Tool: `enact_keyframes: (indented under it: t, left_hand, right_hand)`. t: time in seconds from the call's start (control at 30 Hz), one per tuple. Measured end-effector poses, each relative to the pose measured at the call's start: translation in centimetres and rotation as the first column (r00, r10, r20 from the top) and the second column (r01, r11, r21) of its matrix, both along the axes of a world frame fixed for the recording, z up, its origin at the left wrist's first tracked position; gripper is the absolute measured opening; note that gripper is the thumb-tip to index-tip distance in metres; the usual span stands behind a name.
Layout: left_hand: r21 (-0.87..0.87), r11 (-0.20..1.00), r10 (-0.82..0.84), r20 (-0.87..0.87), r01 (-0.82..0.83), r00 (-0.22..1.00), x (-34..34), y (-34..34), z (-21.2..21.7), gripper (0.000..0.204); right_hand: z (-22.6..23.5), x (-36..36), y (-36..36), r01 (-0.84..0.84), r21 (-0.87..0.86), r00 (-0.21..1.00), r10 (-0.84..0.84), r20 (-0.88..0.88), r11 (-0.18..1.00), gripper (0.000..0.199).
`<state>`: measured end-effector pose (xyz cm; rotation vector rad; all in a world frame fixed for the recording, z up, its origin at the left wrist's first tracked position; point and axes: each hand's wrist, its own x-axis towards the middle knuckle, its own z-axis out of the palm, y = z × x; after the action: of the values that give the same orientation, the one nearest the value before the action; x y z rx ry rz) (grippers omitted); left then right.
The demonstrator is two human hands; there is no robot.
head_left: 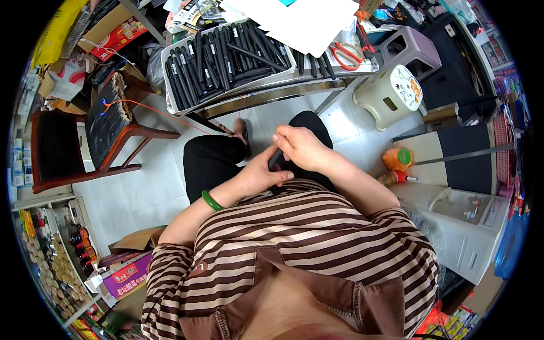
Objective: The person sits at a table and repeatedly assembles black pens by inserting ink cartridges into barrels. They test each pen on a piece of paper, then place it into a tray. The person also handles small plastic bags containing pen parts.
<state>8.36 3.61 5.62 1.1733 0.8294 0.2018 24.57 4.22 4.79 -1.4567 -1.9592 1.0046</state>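
My left hand [262, 174], a green bangle on its wrist, is curled around a black pen [275, 159] above my lap. Just beyond it, my right hand [300, 148] is closed with its fingertips at the pen's far end. Most of the pen is hidden by my fingers. On the table ahead, a white tray [168, 85] holds many similar black pens [224, 56], mostly lying side by side, a few crosswise.
White sheets [309, 25] overlap the tray's right side, with red-handled scissors [347, 55] on the table beside them. A brown chair [107, 122] stands left; an orange cord [164, 111] runs from it. A white stool [391, 93] is at right.
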Motion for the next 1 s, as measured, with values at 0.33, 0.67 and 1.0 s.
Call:
enact_keyframes:
  t: [0.33, 0.67, 1.0]
  left_hand:
    - [-0.09, 0.996, 0.006, -0.021, -0.008, 1.0, -0.1, -1.4, -1.5, 0.053]
    - [-0.524, 0.846, 0.247, 0.228, -0.095, 0.942, -1.6, 0.3, -0.8, 0.047]
    - [-0.612, 0.718, 0.598, 0.297, -0.332, 0.745, -3.8, 2.2, -1.5, 0.048]
  right_hand:
    - [0.4, -0.3, 0.1, -0.103, -0.179, 0.993, 0.111, 0.031, 0.978, 0.024]
    - [-1.7, 0.7, 0.0, -0.04, -0.547, 0.94, -0.155, -0.305, 0.836, 0.027]
    - [-0.9, -0.2, 0.2, 0.158, -0.476, 0.809, -0.39, -0.44, 0.865, 0.026]
